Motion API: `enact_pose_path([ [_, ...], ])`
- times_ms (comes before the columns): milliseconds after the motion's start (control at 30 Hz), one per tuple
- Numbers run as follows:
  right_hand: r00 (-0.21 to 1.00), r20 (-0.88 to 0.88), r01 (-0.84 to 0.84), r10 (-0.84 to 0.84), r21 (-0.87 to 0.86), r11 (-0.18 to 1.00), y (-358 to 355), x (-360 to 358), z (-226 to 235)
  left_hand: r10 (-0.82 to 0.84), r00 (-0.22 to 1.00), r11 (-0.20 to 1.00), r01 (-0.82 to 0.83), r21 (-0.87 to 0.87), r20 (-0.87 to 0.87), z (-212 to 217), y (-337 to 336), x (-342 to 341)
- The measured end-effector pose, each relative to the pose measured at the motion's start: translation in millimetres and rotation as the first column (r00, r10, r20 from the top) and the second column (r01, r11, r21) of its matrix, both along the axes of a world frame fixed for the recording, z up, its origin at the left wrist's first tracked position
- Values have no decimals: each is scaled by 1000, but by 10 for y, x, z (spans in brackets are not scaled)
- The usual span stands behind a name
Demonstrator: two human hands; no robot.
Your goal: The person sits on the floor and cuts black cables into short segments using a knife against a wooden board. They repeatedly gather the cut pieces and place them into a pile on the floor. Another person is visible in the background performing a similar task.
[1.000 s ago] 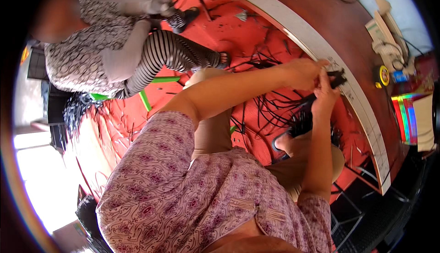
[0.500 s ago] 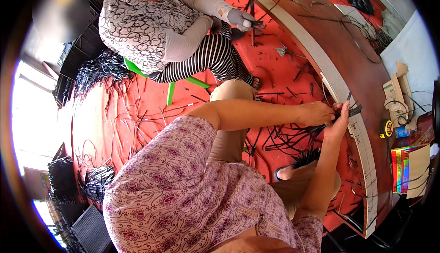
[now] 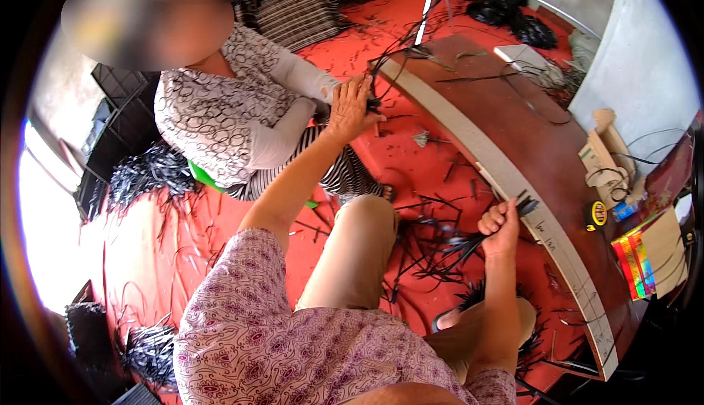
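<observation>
My right hand is closed around a bundle of thin black strips. Their short ends stick out above the fist beside the pale edge of a low board, and the long ends fan out to the left over the red floor. My left hand reaches far forward, back of the hand up, fingers stretched and thumb apart. It is next to the co-worker's hands, which are mostly hidden behind it. Dark strips show just beside its fingers; whether it touches them I cannot tell.
A co-worker sits at the front left on a green stool. The curved brown board runs along the right, bearing a yellow tape measure and a torn cardboard box. Piles of black strips and scraps litter the red floor.
My left hand has left the bundle and swung forward and left to the co-worker, its fingers opening out. My right hand keeps the strips. The view has shifted somewhat.
</observation>
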State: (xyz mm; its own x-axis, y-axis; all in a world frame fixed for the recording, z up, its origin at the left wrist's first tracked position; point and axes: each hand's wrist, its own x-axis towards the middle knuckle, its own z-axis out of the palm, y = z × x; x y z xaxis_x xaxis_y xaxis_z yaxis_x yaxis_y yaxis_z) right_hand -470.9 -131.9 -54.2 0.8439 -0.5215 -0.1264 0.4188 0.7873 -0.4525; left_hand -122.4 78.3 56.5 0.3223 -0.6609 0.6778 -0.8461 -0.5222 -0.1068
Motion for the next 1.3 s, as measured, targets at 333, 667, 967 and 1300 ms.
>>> enact_pose_path([
  [333, 991, -127, 29, -34, -42, 999, 43, -171, 52, -381, 866, 886, 442, 139, -325, 75, -406, 153],
  [667, 969, -105, 231, -225, 55, 971, 81, -369, 2, -168, 588, 967, 252, -18, -791, -191, -801, -1506],
  [967, 814, -379, 507, -440, 95, 857, -17, -716, -220, -329, 634, 652, 689, 318, -700, -640, -1252, -3009],
  [1300, 814, -364, 530, -452, 148, 835, -54, -803, -277, -263, 791, 712, 545, 443, -552, -1301, -2047, -2768],
])
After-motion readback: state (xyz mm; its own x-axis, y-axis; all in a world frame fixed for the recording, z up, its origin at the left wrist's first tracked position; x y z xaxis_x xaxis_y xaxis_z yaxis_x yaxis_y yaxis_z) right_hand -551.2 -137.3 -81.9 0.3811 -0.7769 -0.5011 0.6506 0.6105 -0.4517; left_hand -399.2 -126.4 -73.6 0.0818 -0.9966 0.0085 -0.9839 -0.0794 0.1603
